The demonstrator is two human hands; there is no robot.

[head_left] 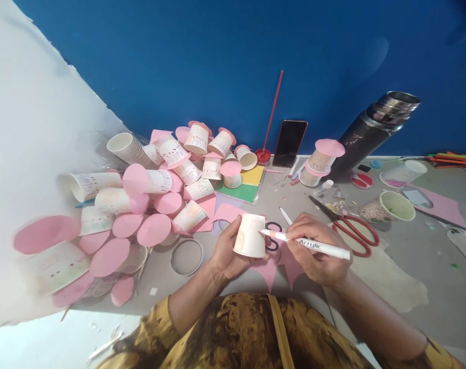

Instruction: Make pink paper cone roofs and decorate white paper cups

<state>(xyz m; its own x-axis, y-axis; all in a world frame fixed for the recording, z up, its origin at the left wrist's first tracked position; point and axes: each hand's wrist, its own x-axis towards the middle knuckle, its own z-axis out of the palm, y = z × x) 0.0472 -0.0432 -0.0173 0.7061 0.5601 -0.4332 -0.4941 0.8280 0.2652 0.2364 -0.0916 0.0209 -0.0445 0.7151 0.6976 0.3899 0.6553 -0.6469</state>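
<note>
The left hand (225, 251) has its fingers wrapped around an upside-down paper cup (250, 235), just above the grey table (409, 266). The right hand (313, 248) pinches a white acrylic marker (305, 242), tip touching the cup's side, red scissors (350, 228) lying nearby.

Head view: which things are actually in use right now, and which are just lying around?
In use: paper cup, held in the left hand; marker, held in the right hand, tip at the cup's side.
Lying about: red scissors, phone, flask, pile of decorated cups.
</note>
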